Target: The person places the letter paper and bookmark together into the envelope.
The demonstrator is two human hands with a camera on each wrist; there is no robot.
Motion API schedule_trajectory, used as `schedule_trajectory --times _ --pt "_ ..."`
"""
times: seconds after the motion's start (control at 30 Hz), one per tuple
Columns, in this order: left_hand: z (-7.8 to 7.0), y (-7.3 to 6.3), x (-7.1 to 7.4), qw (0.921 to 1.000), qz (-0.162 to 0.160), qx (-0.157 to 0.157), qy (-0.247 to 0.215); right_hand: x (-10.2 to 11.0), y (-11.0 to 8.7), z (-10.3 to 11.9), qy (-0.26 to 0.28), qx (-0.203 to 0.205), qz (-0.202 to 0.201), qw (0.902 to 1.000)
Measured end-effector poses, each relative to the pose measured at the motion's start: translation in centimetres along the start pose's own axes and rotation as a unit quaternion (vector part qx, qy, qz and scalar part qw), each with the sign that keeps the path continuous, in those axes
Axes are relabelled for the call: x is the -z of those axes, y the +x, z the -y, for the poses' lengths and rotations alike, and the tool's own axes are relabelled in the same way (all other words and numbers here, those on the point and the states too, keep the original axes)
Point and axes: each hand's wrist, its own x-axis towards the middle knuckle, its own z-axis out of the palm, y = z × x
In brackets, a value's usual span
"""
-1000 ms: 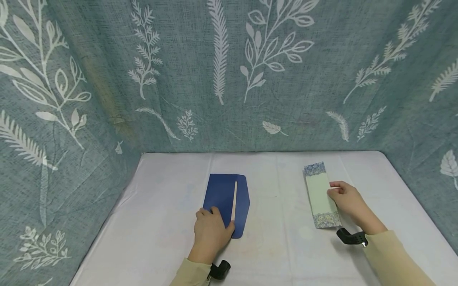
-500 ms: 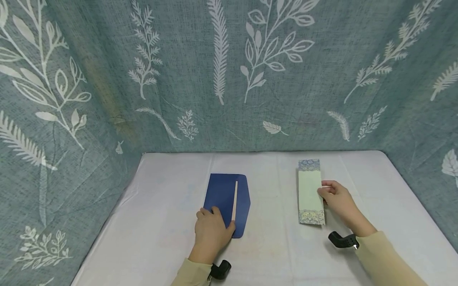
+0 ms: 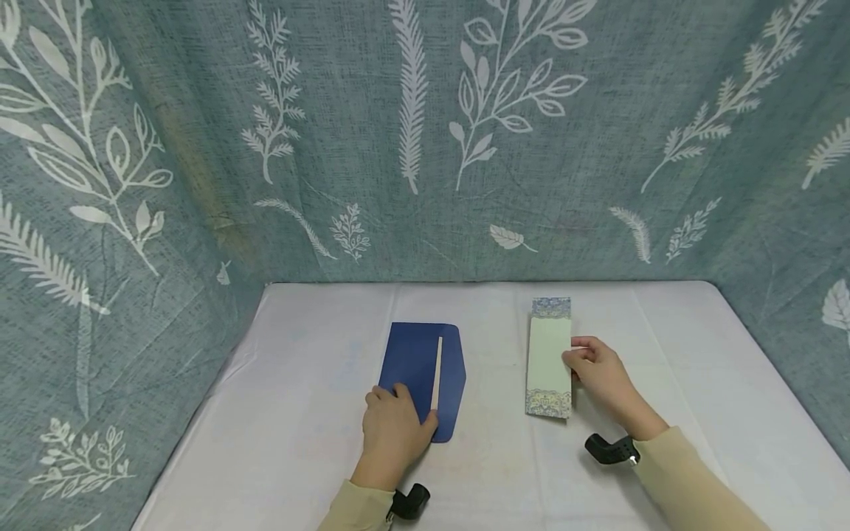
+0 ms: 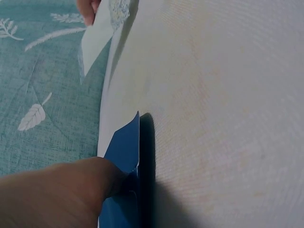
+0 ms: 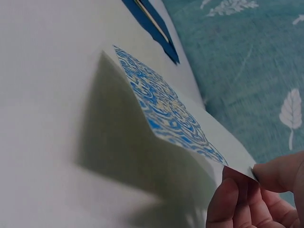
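A blue envelope (image 3: pixel 408 361) lies left of the table's middle, its flap spread to the right and a thin pale strip (image 3: pixel 437 372) along its mouth. My left hand (image 3: pixel 393 435) grips its lower part, with the thumb at the mouth; in the left wrist view the thumb (image 4: pixel 90 183) bends against the envelope (image 4: pixel 124 147). To the right, my right hand (image 3: pixel 604 372) pinches the right edge of a pale green folded paper (image 3: pixel 550 354) with lace-like patterned bands at both ends. In the right wrist view this paper (image 5: pixel 164 109) is lifted, casting a shadow.
A white cloth (image 3: pixel 478 472) covers the table. Behind and at both sides hangs a green curtain (image 3: pixel 372 147) with white leaf prints. Black wrist cameras (image 3: pixel 410 501) sit on both wrists.
My right hand has carried the folded paper leftward, toward the envelope, and the paper has turned from tilted to nearly upright in view. The left hand and envelope stay put.
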Motion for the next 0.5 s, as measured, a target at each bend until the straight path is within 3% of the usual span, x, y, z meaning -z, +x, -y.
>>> schedule_trajectory --times 0.5 --pt "0.0 0.1 -0.1 0.9999 -0.014 -0.003 -0.001 -2.9 0.0 0.9 0.035 0.005 0.007 0.9993"
